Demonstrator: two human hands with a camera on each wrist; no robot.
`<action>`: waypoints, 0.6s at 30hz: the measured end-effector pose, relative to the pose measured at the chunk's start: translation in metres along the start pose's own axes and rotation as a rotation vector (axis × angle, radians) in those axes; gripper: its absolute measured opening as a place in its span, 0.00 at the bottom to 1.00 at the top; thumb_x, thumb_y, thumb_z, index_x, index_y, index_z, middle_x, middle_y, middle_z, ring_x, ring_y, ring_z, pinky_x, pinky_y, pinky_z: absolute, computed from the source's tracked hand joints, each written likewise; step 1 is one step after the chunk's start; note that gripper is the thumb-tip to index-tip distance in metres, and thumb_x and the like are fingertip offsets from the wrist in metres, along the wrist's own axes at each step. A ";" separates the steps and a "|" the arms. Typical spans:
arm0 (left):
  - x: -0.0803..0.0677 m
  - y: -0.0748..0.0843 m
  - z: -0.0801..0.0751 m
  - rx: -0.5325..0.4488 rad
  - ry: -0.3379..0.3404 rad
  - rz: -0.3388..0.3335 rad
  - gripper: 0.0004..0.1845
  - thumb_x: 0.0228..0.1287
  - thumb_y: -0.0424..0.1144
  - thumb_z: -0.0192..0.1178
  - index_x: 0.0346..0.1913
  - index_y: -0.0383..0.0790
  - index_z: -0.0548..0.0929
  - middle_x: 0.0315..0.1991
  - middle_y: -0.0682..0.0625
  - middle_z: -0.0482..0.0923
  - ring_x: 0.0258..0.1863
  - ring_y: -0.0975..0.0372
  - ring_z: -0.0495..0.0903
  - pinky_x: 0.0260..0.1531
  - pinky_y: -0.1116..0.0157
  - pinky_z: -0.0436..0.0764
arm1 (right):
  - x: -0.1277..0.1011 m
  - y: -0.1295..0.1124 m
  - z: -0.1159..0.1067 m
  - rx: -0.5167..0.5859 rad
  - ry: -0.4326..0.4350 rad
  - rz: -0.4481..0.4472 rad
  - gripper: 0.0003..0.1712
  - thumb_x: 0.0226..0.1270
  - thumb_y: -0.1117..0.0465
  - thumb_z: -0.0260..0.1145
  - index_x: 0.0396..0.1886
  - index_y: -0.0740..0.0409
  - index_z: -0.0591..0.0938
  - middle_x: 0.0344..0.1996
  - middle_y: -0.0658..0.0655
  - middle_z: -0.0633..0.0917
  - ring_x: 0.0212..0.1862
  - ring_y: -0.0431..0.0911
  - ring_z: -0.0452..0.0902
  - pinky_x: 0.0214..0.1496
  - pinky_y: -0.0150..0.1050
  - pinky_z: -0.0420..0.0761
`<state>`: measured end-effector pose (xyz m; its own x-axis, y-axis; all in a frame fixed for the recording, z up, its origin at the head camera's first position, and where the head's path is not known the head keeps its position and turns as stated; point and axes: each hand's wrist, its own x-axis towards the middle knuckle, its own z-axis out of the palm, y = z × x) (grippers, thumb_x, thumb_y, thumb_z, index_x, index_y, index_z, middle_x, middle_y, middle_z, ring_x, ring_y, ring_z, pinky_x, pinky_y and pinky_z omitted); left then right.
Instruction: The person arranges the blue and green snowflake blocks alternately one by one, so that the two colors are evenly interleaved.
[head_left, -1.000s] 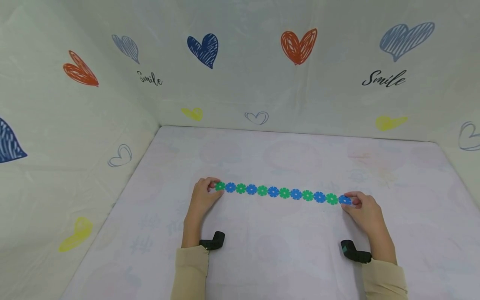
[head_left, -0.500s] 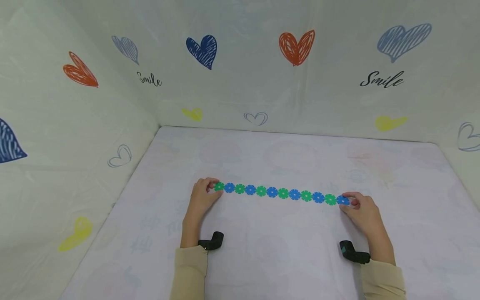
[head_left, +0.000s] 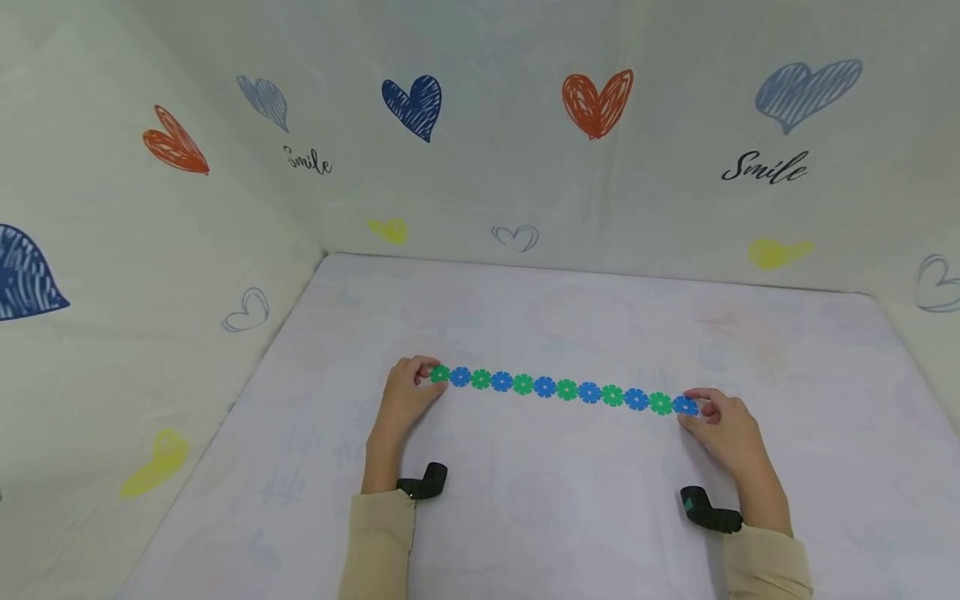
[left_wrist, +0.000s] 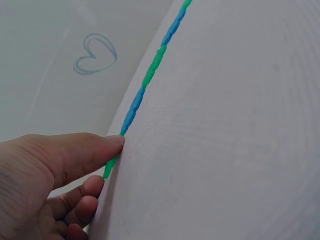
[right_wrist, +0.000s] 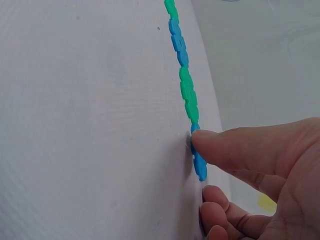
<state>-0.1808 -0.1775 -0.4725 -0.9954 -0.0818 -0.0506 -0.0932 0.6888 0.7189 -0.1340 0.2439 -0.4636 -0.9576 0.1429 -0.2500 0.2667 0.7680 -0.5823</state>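
Observation:
A straight chain of flower-shaped interlocking discs [head_left: 545, 387], green and blue by turns, stretches between both hands in the head view. My left hand [head_left: 405, 392] pinches the green disc [head_left: 439, 374] at its left end between thumb and fingers. At the right end, the blue disc [head_left: 685, 405] is pinched by my right hand [head_left: 726, 422]. The left wrist view shows the thumb of the left hand [left_wrist: 55, 175] on the end green disc [left_wrist: 111, 164]. In the right wrist view, the thumb of the right hand [right_wrist: 265, 165] presses the end blue disc [right_wrist: 198, 162]. Each wrist view shows the discs nearly edge-on.
A pale, faintly patterned table [head_left: 555, 517] lies under the hands. Behind and to the left rises a whitish sheet [head_left: 487, 183] printed with hearts and "Smile". Black wrist cameras [head_left: 427, 482] sit at both wrists, by the beige sleeves [head_left: 378, 542].
The head view has tipped slightly, so the wall prints sit a little lower. Both hands keep their hold on the chain's ends, almost still.

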 end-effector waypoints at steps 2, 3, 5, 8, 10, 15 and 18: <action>0.001 0.000 0.000 0.003 -0.003 0.001 0.19 0.56 0.39 0.64 0.51 0.41 0.78 0.36 0.47 0.69 0.38 0.57 0.64 0.38 0.63 0.64 | -0.001 -0.001 -0.001 0.002 -0.002 0.002 0.28 0.63 0.57 0.61 0.60 0.64 0.68 0.44 0.70 0.69 0.44 0.59 0.65 0.41 0.48 0.72; 0.001 0.000 0.000 0.006 -0.004 0.002 0.19 0.56 0.39 0.64 0.51 0.41 0.78 0.36 0.47 0.69 0.38 0.57 0.64 0.38 0.63 0.64 | -0.001 -0.001 -0.002 -0.001 -0.001 0.001 0.29 0.63 0.56 0.61 0.60 0.64 0.67 0.43 0.70 0.69 0.44 0.59 0.65 0.41 0.48 0.72; 0.002 0.000 0.000 0.008 -0.004 0.004 0.19 0.56 0.39 0.64 0.51 0.40 0.78 0.36 0.47 0.69 0.38 0.57 0.64 0.38 0.63 0.64 | -0.001 -0.001 -0.002 -0.002 0.000 -0.005 0.29 0.63 0.56 0.61 0.61 0.64 0.67 0.43 0.69 0.69 0.44 0.59 0.65 0.40 0.48 0.72; 0.002 0.000 -0.001 0.007 -0.007 0.004 0.21 0.56 0.40 0.64 0.53 0.40 0.77 0.37 0.47 0.69 0.39 0.57 0.65 0.39 0.63 0.64 | 0.000 -0.001 -0.001 0.001 0.007 -0.014 0.30 0.63 0.56 0.61 0.62 0.65 0.66 0.43 0.69 0.69 0.44 0.59 0.65 0.40 0.47 0.71; 0.002 0.000 -0.003 0.004 -0.012 -0.002 0.22 0.55 0.40 0.65 0.54 0.40 0.75 0.38 0.46 0.69 0.40 0.57 0.65 0.39 0.62 0.65 | 0.001 0.000 0.000 0.006 0.009 -0.017 0.31 0.63 0.56 0.61 0.62 0.65 0.66 0.43 0.69 0.69 0.44 0.58 0.65 0.41 0.47 0.71; 0.000 0.001 -0.009 -0.013 -0.024 -0.032 0.26 0.55 0.40 0.64 0.57 0.40 0.72 0.42 0.46 0.67 0.42 0.57 0.66 0.41 0.62 0.66 | 0.001 0.000 0.002 0.021 0.008 -0.009 0.34 0.63 0.55 0.62 0.64 0.65 0.63 0.46 0.70 0.70 0.45 0.59 0.66 0.42 0.47 0.71; 0.000 0.002 -0.011 -0.035 -0.033 -0.036 0.27 0.57 0.39 0.63 0.60 0.40 0.69 0.45 0.45 0.66 0.44 0.56 0.66 0.44 0.60 0.68 | -0.002 -0.001 0.001 0.028 0.004 -0.023 0.35 0.64 0.52 0.60 0.65 0.66 0.62 0.47 0.70 0.70 0.46 0.59 0.66 0.43 0.48 0.72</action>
<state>-0.1803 -0.1844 -0.4631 -0.9916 -0.0819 -0.0996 -0.1289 0.6601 0.7400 -0.1326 0.2427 -0.4635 -0.9639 0.1282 -0.2333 0.2476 0.7534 -0.6091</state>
